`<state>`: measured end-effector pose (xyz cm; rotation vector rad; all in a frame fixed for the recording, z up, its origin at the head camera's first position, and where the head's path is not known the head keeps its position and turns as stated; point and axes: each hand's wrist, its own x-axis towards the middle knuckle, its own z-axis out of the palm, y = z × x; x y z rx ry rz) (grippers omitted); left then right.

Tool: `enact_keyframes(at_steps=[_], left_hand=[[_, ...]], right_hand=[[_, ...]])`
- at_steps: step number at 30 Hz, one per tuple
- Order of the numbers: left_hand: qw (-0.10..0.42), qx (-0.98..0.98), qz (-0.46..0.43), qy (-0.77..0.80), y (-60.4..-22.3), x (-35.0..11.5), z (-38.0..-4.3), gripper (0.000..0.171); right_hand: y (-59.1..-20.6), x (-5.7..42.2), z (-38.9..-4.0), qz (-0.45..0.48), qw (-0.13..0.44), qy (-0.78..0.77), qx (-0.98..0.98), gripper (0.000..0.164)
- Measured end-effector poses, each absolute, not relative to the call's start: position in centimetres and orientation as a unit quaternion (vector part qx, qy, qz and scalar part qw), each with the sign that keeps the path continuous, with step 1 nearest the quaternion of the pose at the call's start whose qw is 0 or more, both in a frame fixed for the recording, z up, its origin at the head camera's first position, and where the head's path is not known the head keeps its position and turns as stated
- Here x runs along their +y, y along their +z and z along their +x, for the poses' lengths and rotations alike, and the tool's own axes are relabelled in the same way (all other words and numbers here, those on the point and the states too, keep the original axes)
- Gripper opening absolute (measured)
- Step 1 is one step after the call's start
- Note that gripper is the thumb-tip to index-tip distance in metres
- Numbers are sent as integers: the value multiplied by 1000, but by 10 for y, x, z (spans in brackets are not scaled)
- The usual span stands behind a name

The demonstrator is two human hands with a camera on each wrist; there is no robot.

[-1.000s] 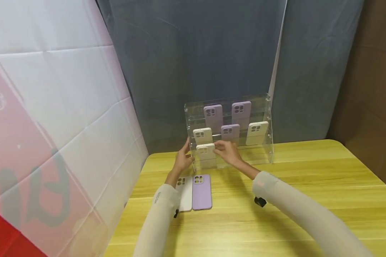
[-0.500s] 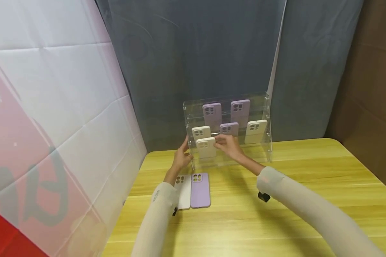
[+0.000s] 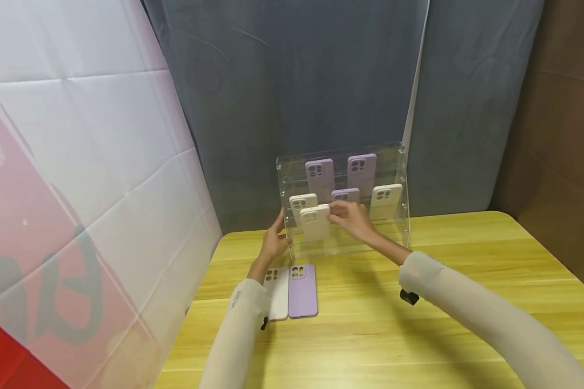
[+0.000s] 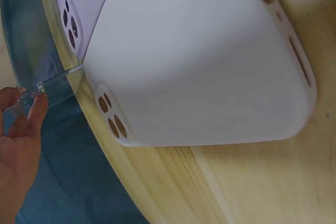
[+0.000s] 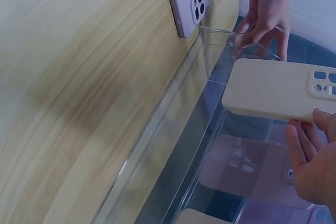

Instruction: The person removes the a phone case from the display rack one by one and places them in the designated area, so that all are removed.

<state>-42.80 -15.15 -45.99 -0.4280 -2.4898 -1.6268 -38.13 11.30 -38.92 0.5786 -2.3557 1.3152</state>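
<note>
My right hand (image 3: pixel 352 220) pinches a cream phone case (image 3: pixel 315 224) by its right edge, thumb on one face and fingers on the other. In the right wrist view the case (image 5: pixel 278 87) is up off the shelves, in front of the clear acrylic display stand (image 5: pixel 212 51). At the stand's left side, my left hand (image 3: pixel 274 241) grips the side panel; in the left wrist view its fingers (image 4: pixel 35 114) lie around the clear edge. Behind the held case, another cream case (image 3: pixel 299 202) stands on the middle tier, partly covered.
Two purple cases (image 3: pixel 362 172) stand on an upper tier. A purple case (image 3: pixel 345 193) and a cream case (image 3: pixel 386 201) are lower down. On the wooden table (image 3: pixel 370 324), a white case (image 3: pixel 279 294) and a purple case (image 3: pixel 303 292) lie side by side before the stand.
The right hand has raised the cream case from the lower tier and brought it slightly to the right. The left hand keeps its grip on the stand's side.
</note>
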Motion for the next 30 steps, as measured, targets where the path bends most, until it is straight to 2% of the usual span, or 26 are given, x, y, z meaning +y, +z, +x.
enact_keyframes(at_steps=[22,26,30], left_hand=[[77,-821,-157,-544,-456,-154,-425,107],[91,-819,-173,-540,-457,-154,-424,107],[82,-826,-158,-534,-459,-154,-425,106]], right_hand=[[-393,122,-370,208,171,477,-837,41],[-398,125,-368,214,152,508,-821,42],[-404,126,-364,216,132,518,-817,43]])
